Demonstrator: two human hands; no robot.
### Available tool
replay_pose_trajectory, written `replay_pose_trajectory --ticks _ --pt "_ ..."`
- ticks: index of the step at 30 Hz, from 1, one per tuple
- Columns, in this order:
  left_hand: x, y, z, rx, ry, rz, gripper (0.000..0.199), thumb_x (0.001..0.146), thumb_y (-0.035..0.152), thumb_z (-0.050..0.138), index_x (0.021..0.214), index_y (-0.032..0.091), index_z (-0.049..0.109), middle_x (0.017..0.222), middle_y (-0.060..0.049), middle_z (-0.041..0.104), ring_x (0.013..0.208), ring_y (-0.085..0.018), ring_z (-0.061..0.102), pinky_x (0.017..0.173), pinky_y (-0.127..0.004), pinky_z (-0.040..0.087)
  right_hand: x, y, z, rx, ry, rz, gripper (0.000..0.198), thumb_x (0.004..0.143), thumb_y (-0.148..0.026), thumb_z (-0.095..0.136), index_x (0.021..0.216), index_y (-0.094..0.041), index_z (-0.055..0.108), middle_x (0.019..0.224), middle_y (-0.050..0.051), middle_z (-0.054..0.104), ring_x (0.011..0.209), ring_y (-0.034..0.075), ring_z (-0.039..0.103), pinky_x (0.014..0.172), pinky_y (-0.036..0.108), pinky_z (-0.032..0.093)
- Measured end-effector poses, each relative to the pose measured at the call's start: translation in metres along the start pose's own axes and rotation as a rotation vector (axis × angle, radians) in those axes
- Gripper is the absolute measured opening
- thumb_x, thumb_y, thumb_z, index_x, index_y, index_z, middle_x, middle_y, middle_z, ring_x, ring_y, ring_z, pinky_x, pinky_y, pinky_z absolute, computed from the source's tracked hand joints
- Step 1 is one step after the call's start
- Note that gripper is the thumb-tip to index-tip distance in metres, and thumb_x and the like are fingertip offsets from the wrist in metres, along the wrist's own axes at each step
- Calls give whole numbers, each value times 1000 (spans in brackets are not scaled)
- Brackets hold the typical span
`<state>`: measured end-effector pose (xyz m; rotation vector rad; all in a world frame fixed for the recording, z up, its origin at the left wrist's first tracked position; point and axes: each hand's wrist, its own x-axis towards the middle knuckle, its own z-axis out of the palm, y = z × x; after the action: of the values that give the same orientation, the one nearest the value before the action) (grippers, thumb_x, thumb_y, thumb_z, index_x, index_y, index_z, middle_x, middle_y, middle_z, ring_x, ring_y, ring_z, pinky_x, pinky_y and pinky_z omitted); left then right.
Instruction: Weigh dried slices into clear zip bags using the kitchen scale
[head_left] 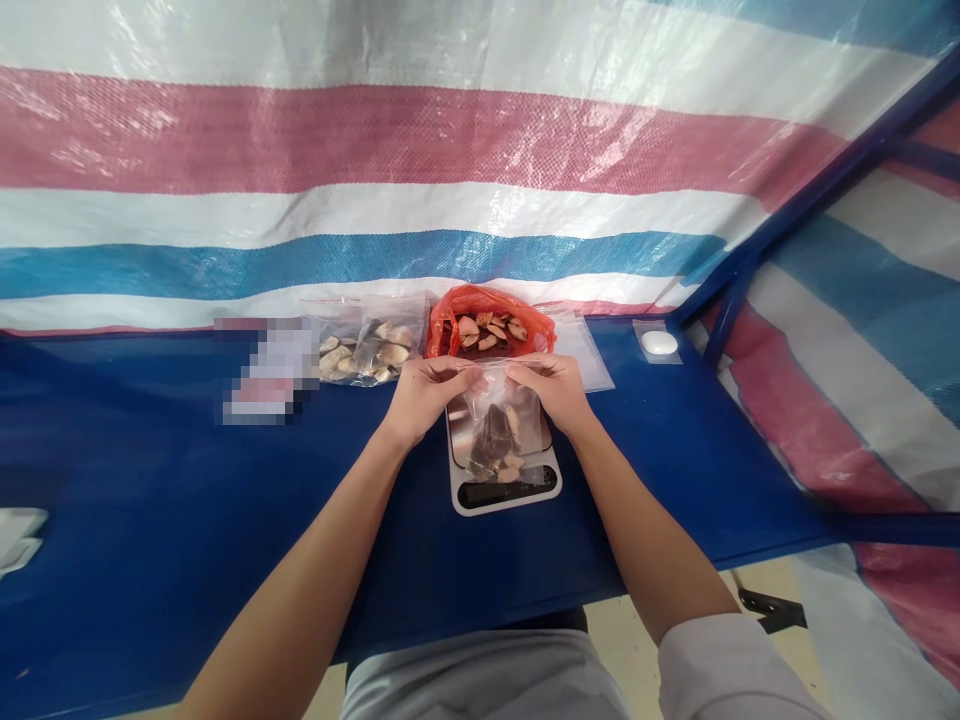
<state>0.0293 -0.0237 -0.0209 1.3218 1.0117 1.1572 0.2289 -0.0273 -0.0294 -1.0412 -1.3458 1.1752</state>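
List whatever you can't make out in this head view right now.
All in the head view:
Scale display: reading too dark and small, upper part behind the clear bag.
Red bag: near side hidden behind the left hand and right hand.
Pixelated item: details blurred by the mosaic.
White object: cut off by the left edge.

Striped sheet (412, 140) hangs behind table (225, 520); blue frame (817, 198) stands at right. White oval object (659, 343) lies near frame.
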Motion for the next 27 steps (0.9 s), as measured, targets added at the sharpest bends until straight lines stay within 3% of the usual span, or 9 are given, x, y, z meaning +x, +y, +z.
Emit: replay_pose_trajectory --ticks 6,11,22,27 --pt "0 -2 1 44 30 46 30 70 45 85 76 17 80 69 -6 76 63 -18 67 65 -30 55 1 1 2 1 -18 12 25 77 -46 77 77 -21 76 68 0 72 64 17 68 67 31 58" --pt "0 -2 3 65 43 45 30 69 45 85 76 16 80 71 -6 76 63 -18 67 65 -29 54 0 -1 3 -24 -9 -28 24 78 -44 76 72 -21 75 65 0 71 65 17 68 71 31 59" --pt "-2 2 2 87 33 32 32 70 46 84 70 15 78 66 -6 74 59 -16 62 59 -26 50 0 -1 -2 -27 -36 71 30 76 -49 79 83 -20 78 72 2 75 67 18 71 61 29 59" --pt "-1 3 3 56 27 -6 34 68 48 85 71 15 78 67 -6 74 59 -16 63 57 -26 51 0 2 -7 -11 -19 108 31 75 -49 80 83 -19 77 70 1 74 55 16 67 48 26 54"
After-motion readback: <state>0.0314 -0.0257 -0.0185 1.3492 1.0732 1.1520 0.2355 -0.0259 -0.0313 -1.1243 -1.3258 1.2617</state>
